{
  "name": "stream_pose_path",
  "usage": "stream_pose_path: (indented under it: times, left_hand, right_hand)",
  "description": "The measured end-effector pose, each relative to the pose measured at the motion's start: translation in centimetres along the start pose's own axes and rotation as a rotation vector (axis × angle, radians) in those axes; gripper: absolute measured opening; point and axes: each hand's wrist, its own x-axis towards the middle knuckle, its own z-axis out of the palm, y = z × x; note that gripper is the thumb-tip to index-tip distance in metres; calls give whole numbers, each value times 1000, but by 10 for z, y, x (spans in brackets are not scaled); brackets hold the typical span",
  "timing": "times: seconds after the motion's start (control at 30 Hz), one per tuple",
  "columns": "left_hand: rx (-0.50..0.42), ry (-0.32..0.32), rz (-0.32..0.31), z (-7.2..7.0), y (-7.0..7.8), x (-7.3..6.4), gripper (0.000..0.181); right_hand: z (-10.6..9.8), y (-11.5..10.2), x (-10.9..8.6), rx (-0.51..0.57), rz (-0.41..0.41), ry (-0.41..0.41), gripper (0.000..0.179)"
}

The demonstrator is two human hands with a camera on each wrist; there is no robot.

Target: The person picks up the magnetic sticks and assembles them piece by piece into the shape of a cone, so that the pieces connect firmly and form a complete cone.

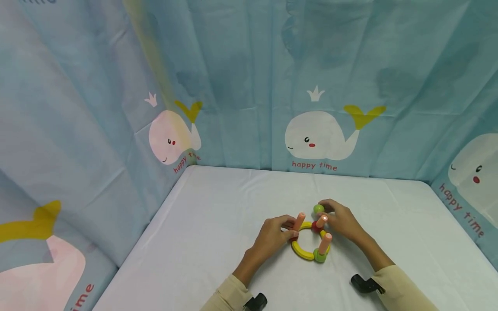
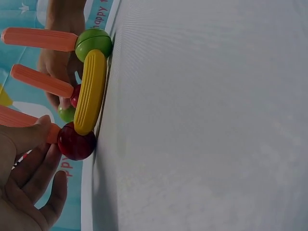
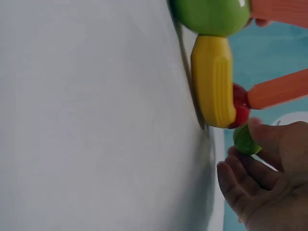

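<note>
A ring of yellow curved pieces (image 1: 302,252) joined by red and green balls lies on the table. Three orange sticks stand up from its balls. My left hand (image 1: 272,235) pinches the left orange stick (image 1: 299,221) between thumb and fingers, just above a dark red ball (image 2: 77,141). Beyond the ring, my right hand (image 1: 344,220) holds a loose-looking green ball (image 1: 318,209) between thumb and fingers, close to the far red ball (image 3: 240,107) and its orange stick (image 3: 279,90). A larger green ball (image 1: 320,256) bears the near orange stick (image 1: 325,243).
A white cloth covers the table (image 1: 218,224). Blue curtains (image 1: 241,86) printed with whales hang behind and along both sides of it. Each sleeve has a black wrist camera (image 1: 365,284) near its cuff.
</note>
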Motion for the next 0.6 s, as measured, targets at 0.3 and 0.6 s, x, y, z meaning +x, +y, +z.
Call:
stream_pose_path:
  times: [0.3,0.6]
  left_hand:
    - [30,-8,29,-3,2,-1,41]
    - [57,-1,44,-3,6,-1,39]
  right_hand:
    - [-16,-10,-31,-6,-75,96,42]
    - [-28,-27,-52,98,-171,178,45]
